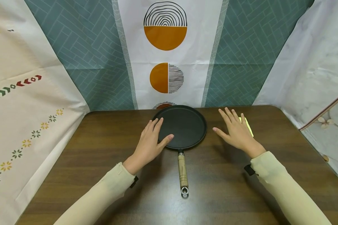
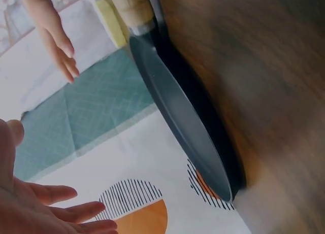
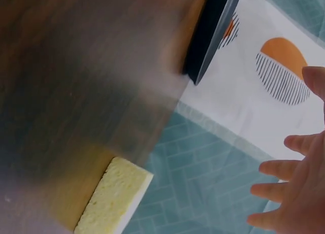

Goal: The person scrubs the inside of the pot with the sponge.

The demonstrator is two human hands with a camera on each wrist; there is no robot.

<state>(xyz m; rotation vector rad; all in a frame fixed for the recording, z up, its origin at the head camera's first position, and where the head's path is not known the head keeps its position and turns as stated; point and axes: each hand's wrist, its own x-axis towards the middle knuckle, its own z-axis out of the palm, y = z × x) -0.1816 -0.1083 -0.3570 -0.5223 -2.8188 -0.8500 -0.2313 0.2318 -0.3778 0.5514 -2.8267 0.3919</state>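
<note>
A flat black pan [image 1: 184, 126] with a wooden handle [image 1: 182, 170] lies on the table, its handle pointing toward me and ending in a metal ring. My left hand [image 1: 149, 142] is raised over the pan's left edge, fingers extended and thumb spread, holding nothing. To the right of the pan, my right hand [image 1: 237, 132] hovers with its fingers spread and nothing in them. Partly hidden behind that hand is a yellow sponge [image 1: 249, 128]; in the right wrist view the sponge [image 3: 111, 198] shows a pale layer along one side.
The brown wooden table [image 1: 107, 175] ends at a patterned teal and white cloth [image 1: 95, 56] hanging behind it. Cream embroidered cloth [image 1: 31, 118] hangs on the left, and a pale floral cloth [image 1: 312, 75] on the right.
</note>
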